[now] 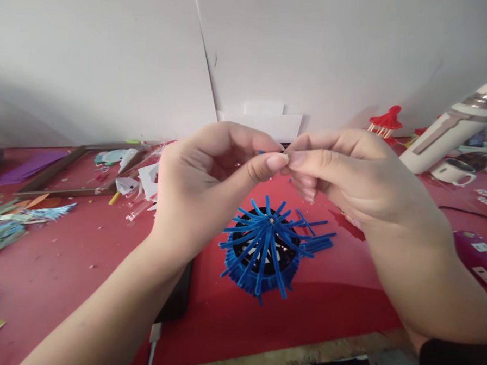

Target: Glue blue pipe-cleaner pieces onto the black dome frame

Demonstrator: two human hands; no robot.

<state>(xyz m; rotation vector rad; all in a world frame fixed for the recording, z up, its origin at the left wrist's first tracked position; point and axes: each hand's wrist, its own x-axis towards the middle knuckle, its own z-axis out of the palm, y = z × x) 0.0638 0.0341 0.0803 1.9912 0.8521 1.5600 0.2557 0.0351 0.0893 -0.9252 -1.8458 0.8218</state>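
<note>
Left hand (215, 175) and right hand (345, 177): fingertips pinched together above blue craft (260, 249); held piece mostly hidden, tiny blue bit visible. Craft upright on red table (321, 323), loose blue strips (317, 244) just beside.

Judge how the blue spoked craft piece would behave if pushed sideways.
The blue spoked craft piece would probably flex at its thin, fuzzy strips, which fan out with free ends. It may be light for its spread, given those slender strips. Its wide, round lower part suggests sliding before tipping.
</note>
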